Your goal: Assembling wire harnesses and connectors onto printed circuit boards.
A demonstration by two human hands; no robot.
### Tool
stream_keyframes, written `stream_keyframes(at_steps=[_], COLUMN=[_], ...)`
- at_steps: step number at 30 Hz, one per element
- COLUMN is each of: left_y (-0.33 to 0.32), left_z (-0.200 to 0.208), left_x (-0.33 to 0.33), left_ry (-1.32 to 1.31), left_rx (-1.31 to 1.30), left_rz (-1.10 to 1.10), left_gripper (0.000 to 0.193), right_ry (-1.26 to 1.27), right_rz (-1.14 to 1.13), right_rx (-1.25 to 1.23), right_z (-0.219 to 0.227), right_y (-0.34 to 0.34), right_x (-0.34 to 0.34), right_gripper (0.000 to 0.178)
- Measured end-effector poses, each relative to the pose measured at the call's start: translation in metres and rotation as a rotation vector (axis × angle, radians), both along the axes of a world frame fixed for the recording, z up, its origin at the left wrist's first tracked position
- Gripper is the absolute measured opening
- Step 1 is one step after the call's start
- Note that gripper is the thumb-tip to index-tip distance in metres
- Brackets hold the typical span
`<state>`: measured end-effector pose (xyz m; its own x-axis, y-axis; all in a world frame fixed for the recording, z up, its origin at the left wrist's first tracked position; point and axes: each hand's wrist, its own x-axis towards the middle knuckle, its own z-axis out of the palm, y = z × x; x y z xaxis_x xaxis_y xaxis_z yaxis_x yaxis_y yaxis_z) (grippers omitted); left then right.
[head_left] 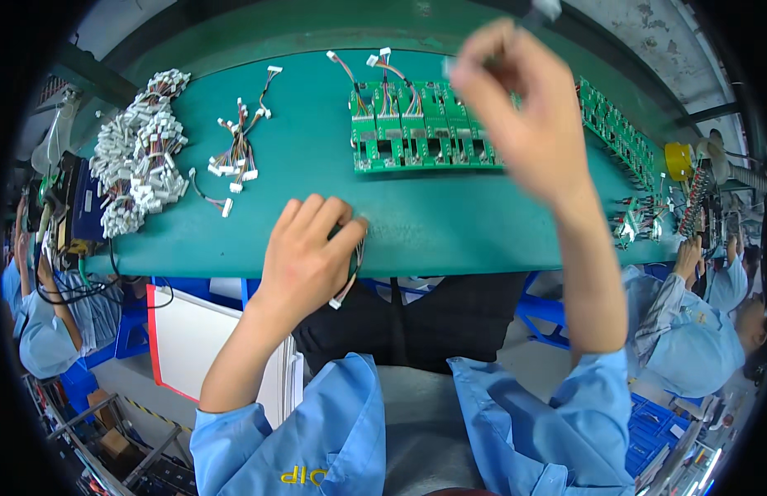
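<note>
My left hand [309, 252] rests near the table's front edge, fingers curled around a wire harness [350, 285] with a white connector that hangs below them. Higher up and to the right, my right hand [524, 107] is pinched and blurred by motion. White connector ends show on either side of its fingers, so it appears to hold another wire harness [542, 11]. Beneath that hand lies a panel of green circuit boards [429, 157], partly covered by it. Several harnesses [388, 87] stand up from the panel's left boards, their free white connectors pointing away from me.
A big heap of white-connector harnesses [140, 153] covers the table's left end. A smaller bunch [237, 149] and a single harness [211, 197] lie nearer the middle. More green boards [619, 132] stand at the right, by a yellow roll [678, 161]. Co-workers in blue sit on both sides.
</note>
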<state>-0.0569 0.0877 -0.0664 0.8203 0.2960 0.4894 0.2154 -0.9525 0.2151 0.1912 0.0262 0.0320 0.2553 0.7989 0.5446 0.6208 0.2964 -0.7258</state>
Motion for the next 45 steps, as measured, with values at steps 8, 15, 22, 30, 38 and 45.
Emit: stream_keyframes(at_steps=[8,15,22,30,38,45], left_y=[-0.001,0.005,0.007,0.001,-0.021,-0.043], left_z=[0.004,0.009,0.019,0.007,0.008,0.017], left_x=[-0.009,-0.028,-0.032,-0.032,-0.024,-0.013], left_ry=[0.001,0.032,0.152,0.096,0.028,0.055], left_rx=[-0.053,-0.126,-0.215,-0.07,-0.035,0.001], left_rz=[-0.045,-0.102,-0.15,-0.129,-0.055,0.081], left_gripper=[0.014,0.026,0.039,0.041,0.038,0.03], right_ry=[0.437,0.525,0.673,0.819,0.961,1.091], right_rz=[-0.048,-0.074,0.066,0.214,0.293,0.075], right_rx=[-0.505,-0.485,-0.391,-0.265,-0.078,-0.044], right_z=[-0.013,-0.039,-0.036,-0.001,0.035,0.059], right_y=[0.221,0.295,0.297,0.234,0.121,-0.061], right_x=[0.091,0.093,0.085,0.144,0.208,0.107], right_gripper=[0.021,0.024,0.021,0.019,0.016,0.01])
